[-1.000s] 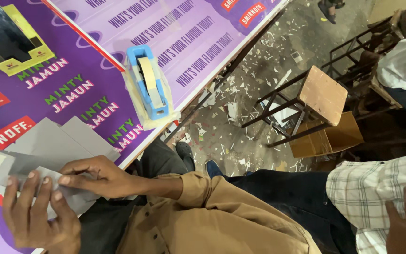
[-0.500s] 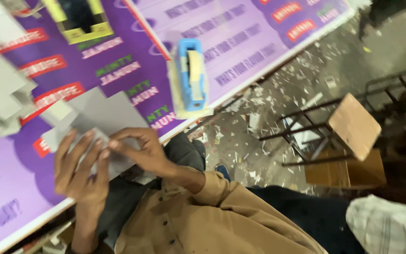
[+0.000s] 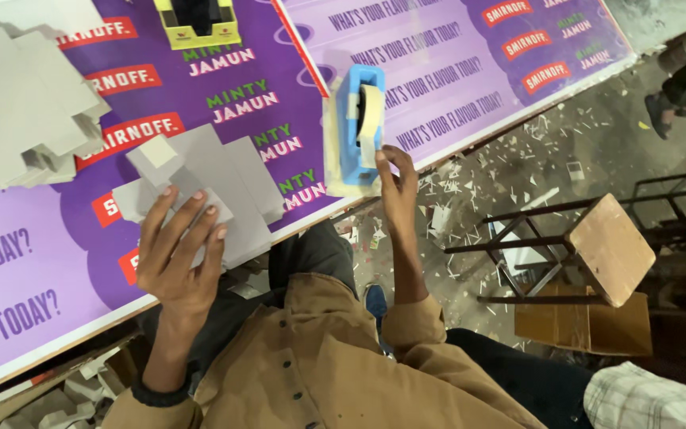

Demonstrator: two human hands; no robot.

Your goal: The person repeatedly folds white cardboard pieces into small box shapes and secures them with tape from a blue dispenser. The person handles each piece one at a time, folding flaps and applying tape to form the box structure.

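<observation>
Left hand (image 3: 178, 254), fingers spread, should press the flat grey cardboard cut-out (image 3: 200, 187) firmly while right hand (image 3: 396, 187) pinches tape from the blue tape dispenser (image 3: 356, 127).

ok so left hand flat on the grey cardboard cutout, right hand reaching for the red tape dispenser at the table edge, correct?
Not quite: the tape dispenser is blue, not red, as the head view shows. The rest holds: the left hand lies flat on the grey cardboard cutout, and the right hand reaches to the dispenser at the edge of the table.
</observation>
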